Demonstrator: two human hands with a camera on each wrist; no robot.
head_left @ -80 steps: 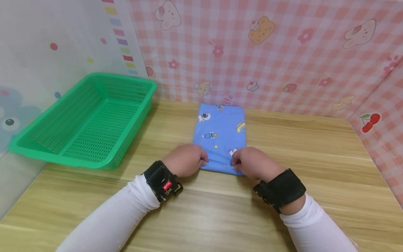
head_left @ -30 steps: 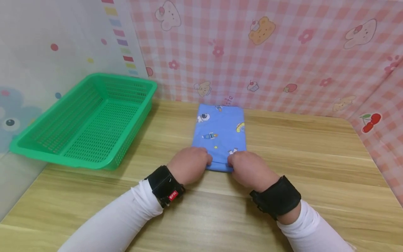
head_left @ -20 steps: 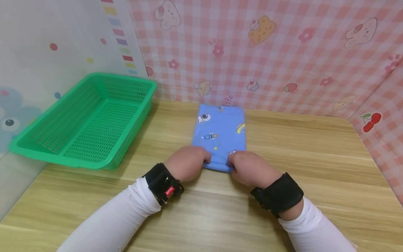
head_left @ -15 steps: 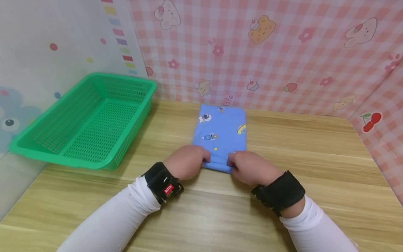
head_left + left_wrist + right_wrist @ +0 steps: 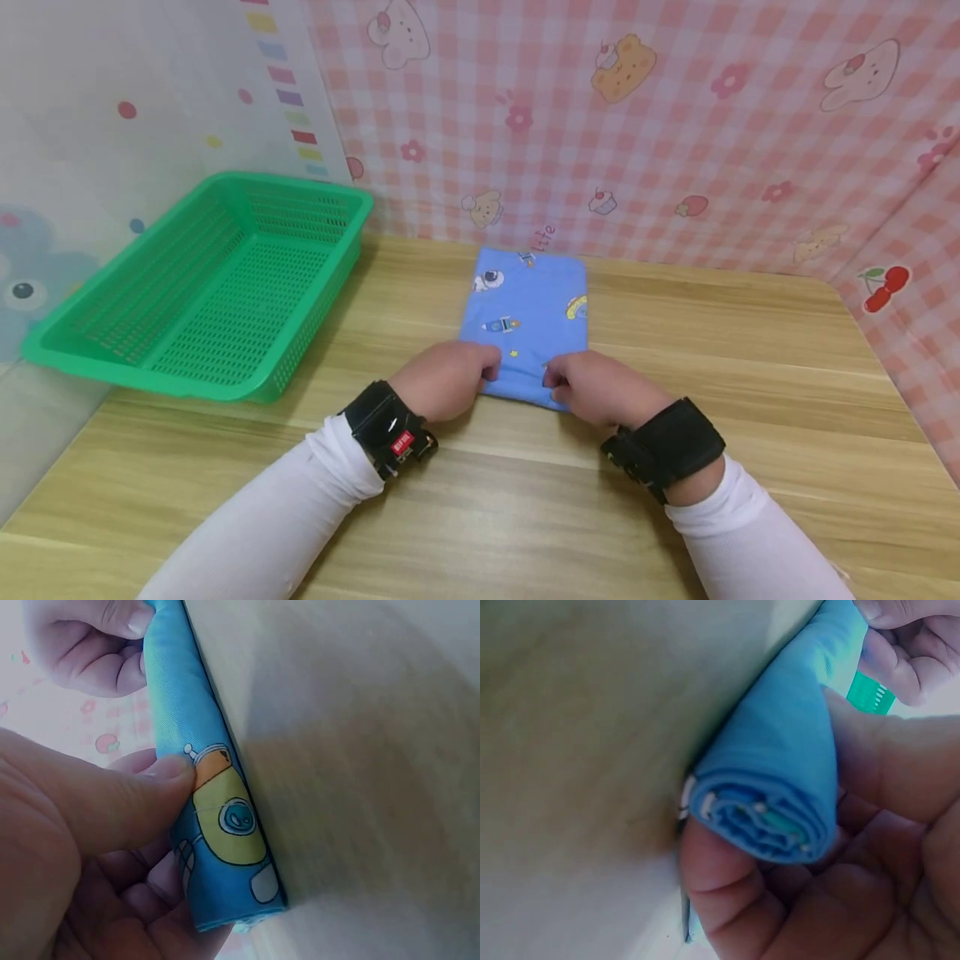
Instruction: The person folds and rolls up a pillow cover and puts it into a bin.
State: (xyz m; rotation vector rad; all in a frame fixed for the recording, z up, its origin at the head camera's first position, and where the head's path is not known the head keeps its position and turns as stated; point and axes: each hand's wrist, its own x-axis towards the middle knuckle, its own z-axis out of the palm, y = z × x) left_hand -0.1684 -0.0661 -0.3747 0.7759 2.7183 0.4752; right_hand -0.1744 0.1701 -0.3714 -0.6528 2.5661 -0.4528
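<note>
Cloth (image 5: 528, 300) is lying on surface (image 5: 480, 517), near end rolled; fingers of left hand (image 5: 442, 381) and right hand (image 5: 609, 387) are gripping it there, edging slightly farther forward than a moment ago, so rolling is apparently advancing

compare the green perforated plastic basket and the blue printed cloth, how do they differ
The green perforated plastic basket is plain, while the blue printed cloth carries cartoon prints. The basket is larger, hollow and open; the cloth is smaller, flat at its far part and rolled at its near end. The basket is untouched, whereas the left hand and right hand grip the cloth. Both rest on the wood-grain table.
</note>
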